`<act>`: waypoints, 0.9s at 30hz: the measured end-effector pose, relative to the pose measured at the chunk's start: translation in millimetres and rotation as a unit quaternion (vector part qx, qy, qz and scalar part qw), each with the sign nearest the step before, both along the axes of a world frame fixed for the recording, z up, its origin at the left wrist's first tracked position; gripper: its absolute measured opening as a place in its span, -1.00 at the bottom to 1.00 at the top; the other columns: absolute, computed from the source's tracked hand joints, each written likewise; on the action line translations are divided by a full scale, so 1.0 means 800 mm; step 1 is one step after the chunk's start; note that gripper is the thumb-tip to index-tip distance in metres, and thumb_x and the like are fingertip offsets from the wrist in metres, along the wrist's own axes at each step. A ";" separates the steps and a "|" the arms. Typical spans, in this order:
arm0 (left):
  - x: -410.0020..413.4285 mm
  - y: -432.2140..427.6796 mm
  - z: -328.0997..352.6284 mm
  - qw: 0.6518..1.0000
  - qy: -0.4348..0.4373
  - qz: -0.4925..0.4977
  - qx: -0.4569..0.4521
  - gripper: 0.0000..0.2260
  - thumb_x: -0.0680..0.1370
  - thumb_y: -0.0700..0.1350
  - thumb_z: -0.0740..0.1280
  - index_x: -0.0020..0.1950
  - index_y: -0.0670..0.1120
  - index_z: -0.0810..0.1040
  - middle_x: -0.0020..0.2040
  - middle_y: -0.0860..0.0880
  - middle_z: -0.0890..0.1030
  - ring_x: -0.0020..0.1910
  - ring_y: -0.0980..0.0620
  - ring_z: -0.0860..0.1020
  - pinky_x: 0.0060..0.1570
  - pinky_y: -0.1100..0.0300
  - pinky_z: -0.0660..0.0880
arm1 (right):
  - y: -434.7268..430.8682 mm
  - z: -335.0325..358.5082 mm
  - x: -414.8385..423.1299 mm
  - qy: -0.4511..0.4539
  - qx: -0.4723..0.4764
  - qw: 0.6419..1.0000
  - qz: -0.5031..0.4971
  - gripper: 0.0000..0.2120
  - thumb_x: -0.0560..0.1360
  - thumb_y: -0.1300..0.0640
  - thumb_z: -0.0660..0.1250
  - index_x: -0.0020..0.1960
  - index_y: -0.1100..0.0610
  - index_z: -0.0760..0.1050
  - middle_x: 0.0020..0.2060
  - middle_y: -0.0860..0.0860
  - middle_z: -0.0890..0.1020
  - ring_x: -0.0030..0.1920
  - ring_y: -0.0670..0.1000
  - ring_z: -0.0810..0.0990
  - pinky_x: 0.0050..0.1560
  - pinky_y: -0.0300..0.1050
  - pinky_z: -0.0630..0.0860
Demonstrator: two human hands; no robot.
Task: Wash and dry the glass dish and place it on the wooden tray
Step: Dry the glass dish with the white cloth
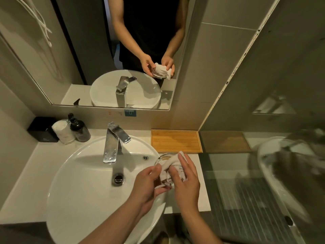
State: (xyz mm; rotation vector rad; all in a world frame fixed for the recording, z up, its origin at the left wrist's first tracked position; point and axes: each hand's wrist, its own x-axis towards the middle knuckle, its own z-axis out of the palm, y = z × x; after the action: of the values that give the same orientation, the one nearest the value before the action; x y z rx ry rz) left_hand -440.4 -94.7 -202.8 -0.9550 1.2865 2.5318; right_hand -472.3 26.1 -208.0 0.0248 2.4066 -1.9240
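Left hand (146,184) fingers grip dish (162,160) over sink (79,173) rim; right hand (186,180) fingers press cloth (173,162) inside; tray (175,140) just beyond.

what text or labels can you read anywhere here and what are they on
No text here can be read.
Blue sticker on the wall under the mirror: a white symbol, no legible words.
Small stickers beside it: too blurred to read.
Black box: a faint mark low on its front, too small to read.
Soap bottle: no label text shows.
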 end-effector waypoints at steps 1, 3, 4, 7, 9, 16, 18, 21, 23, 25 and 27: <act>0.004 0.006 -0.003 1.000 0.004 0.011 0.013 -0.72 0.64 -0.07 0.30 0.23 -0.22 0.62 0.11 -0.28 0.70 0.12 -0.26 0.68 0.21 -0.31 0.55 | -0.001 0.000 0.002 -0.011 -0.004 1.000 -0.012 -0.56 0.55 0.15 0.45 0.36 -0.19 0.55 0.38 -0.29 0.47 0.31 -0.39 0.41 0.15 -0.51 0.45; 0.009 0.006 -0.003 1.000 0.014 -0.003 0.019 -0.69 0.62 -0.03 0.33 0.23 -0.22 0.61 0.13 -0.29 0.69 0.13 -0.26 0.67 0.22 -0.27 0.56 | 0.002 0.001 0.000 -0.021 -0.001 1.000 -0.014 -0.60 0.55 0.15 0.45 0.32 -0.18 0.57 0.35 -0.24 0.51 0.28 -0.39 0.43 0.12 -0.55 0.44; 0.008 0.003 -0.001 1.000 0.021 -0.023 -0.003 -0.67 0.60 0.00 0.34 0.22 -0.22 0.62 0.10 -0.28 0.70 0.07 -0.22 0.69 0.19 -0.21 0.59 | 0.005 0.002 -0.003 -0.022 -0.001 1.000 -0.011 -0.63 0.55 0.14 0.45 0.30 -0.17 0.58 0.33 -0.22 0.53 0.26 -0.39 0.44 0.14 -0.55 0.43; 0.002 -0.018 0.006 0.978 0.069 -0.102 -0.171 -0.63 0.57 0.05 0.38 0.33 -0.06 0.55 0.10 -0.16 0.70 0.01 -0.02 0.72 0.10 0.03 0.65 | 0.015 0.005 -0.011 -0.044 -0.032 0.998 -0.014 -0.69 0.55 0.10 0.45 0.24 -0.16 0.60 0.27 -0.18 0.59 0.28 -0.25 0.52 0.32 -0.17 0.53; 0.000 -0.034 0.009 0.933 0.133 -0.145 -0.301 -0.56 0.58 0.03 0.39 0.45 0.13 0.43 0.28 0.00 0.60 0.18 0.11 0.64 0.21 0.10 0.60 | 0.017 0.006 -0.015 -0.064 -0.048 0.996 -0.032 -0.72 0.55 0.07 0.45 0.24 -0.13 0.64 0.24 -0.15 0.64 0.28 -0.11 0.58 0.30 0.07 0.59; -0.019 -0.069 0.026 0.644 0.342 -0.254 -0.635 -0.63 0.58 0.19 0.32 0.32 0.05 0.56 0.45 0.10 0.46 0.48 0.14 0.36 0.43 0.19 0.35 | 0.021 0.030 -0.033 -0.071 -0.024 0.997 -0.020 -0.83 0.59 0.06 0.40 0.14 -0.11 0.66 0.08 -0.12 0.71 0.15 -0.04 0.66 0.21 0.17 0.62; -0.026 -0.071 0.035 0.607 0.361 -0.272 -0.653 -0.64 0.59 0.17 0.32 0.26 -0.02 0.58 0.35 0.04 0.56 0.41 0.09 0.44 0.38 0.11 0.43 | 0.023 0.034 -0.039 -0.070 -0.007 0.997 -0.009 -0.88 0.60 0.06 0.38 0.06 -0.12 0.66 0.01 -0.11 0.73 0.09 -0.01 0.68 0.15 0.20 0.64; -0.033 -0.073 0.048 0.552 0.355 -0.310 -0.688 -0.64 0.61 0.22 0.25 0.19 -0.03 0.55 0.21 0.05 0.58 0.24 0.07 0.50 0.23 0.15 0.48 | 0.024 0.037 -0.043 -0.088 0.007 0.996 0.006 -0.88 0.62 0.04 0.34 0.00 -0.15 0.63 -0.02 -0.08 0.72 0.04 0.05 0.70 0.06 0.26 0.67; -0.036 -0.074 0.055 0.519 0.348 -0.337 -0.704 -0.66 0.62 0.25 0.21 0.12 0.01 0.52 0.12 0.08 0.55 0.13 0.10 0.47 0.10 0.16 0.50 | 0.024 0.038 -0.042 -0.102 0.005 0.995 0.005 -0.87 0.64 0.02 0.31 -0.02 -0.16 0.60 -0.03 -0.04 0.72 0.01 0.09 0.70 0.02 0.26 0.68; -0.036 -0.071 0.057 0.515 0.352 -0.359 -0.695 -0.69 0.62 0.24 0.21 0.06 0.01 0.51 0.03 0.08 0.54 0.04 0.13 0.44 0.00 0.18 0.48 | 0.020 0.042 -0.039 -0.121 -0.022 0.992 -0.018 -0.86 0.66 -0.01 0.26 -0.03 -0.17 0.56 -0.01 0.01 0.71 -0.03 0.10 0.72 -0.04 0.21 0.71; -0.033 -0.064 0.057 0.542 0.357 -0.370 -0.665 -0.73 0.63 0.18 0.22 0.03 -0.01 0.50 -0.02 0.05 0.55 -0.02 0.12 0.43 -0.04 0.15 0.47 | 0.016 0.048 -0.039 -0.149 -0.067 0.985 -0.057 -0.85 0.68 -0.02 0.22 -0.02 -0.18 0.53 0.01 0.05 0.71 -0.03 0.10 0.73 -0.03 0.19 0.71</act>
State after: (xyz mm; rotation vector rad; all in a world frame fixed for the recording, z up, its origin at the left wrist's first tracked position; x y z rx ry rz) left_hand -466.7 -146.1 -157.3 0.7580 2.9653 0.8190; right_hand -503.4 38.8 -170.0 0.4215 2.1213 -1.9611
